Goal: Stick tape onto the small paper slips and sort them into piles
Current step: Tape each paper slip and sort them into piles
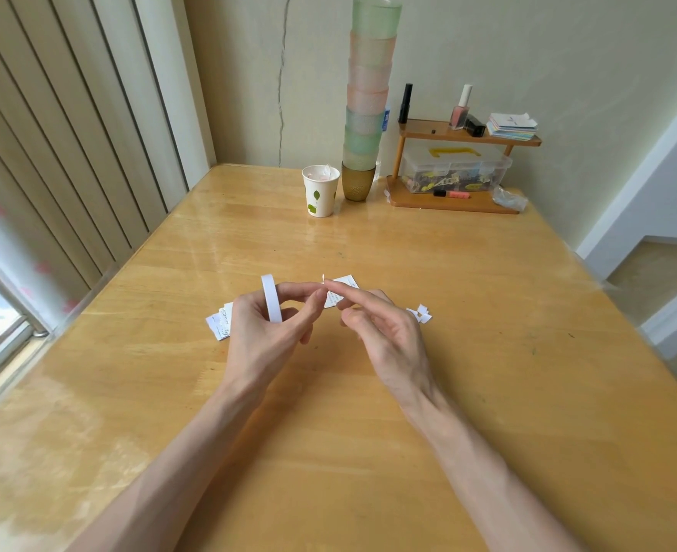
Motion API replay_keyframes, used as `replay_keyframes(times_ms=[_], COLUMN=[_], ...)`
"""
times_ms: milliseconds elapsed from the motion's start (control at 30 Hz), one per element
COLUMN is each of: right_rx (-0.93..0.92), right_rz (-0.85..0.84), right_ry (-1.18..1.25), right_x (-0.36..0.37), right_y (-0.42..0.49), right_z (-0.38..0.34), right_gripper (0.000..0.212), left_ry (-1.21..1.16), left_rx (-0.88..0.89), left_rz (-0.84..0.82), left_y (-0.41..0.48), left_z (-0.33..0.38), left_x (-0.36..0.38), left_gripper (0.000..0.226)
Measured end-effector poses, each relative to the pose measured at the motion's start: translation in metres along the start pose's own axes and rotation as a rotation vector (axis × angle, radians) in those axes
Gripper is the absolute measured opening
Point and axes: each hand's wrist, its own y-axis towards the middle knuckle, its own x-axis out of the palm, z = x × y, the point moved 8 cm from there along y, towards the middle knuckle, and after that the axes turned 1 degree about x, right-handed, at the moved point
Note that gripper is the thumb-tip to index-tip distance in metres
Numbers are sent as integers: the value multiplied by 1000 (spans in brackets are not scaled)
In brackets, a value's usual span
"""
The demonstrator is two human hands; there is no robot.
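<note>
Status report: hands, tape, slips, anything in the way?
Left hand grips tape roll. Right hand: straight index fingertip touches tape bit. Paper slips lie beside both hands. Nothing in the way.

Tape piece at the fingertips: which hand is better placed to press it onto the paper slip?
Right, probably. The right hand has its index finger extended at the tape piece, above the paper slip; the left hand holds the tape roll.

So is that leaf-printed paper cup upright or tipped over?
Upright: the paper cup stands on its base on the table, rim facing up.
</note>
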Motion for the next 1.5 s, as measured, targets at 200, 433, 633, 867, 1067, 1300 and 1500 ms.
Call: replay_keyframes(times_ms=[200, 433, 633, 867, 1067, 1300, 1500], right_rx=[3, 3, 5, 5, 1, -8, -6], right_rz=[-1, 6, 2, 0, 5, 8, 5], right_ry=[-4, 4, -4, -12, 5, 15, 14], right_x=[1, 1, 0, 0, -1, -1, -1], right_y=[-1, -1, 0, 0, 1, 1, 1], right_z=[1, 0, 2, 2, 2, 2, 2], right_gripper=[39, 39, 39, 38, 38, 38, 38], left_ry=[-19, -28, -23, -21, -32, -32, -13], left_rx=[-27, -29, -23, -25, -36, -35, -9], left_rz=[-3, 0, -6, 1, 0, 3, -2], left_y=[0, 0, 0, 0, 0, 0, 0], left_z=[-3, -3, -3, -3, -4, -3, -2], left_x=[-1, -1, 0, -1, -1, -1, -1], left_gripper=[17, 16, 13, 14, 17, 18, 11])
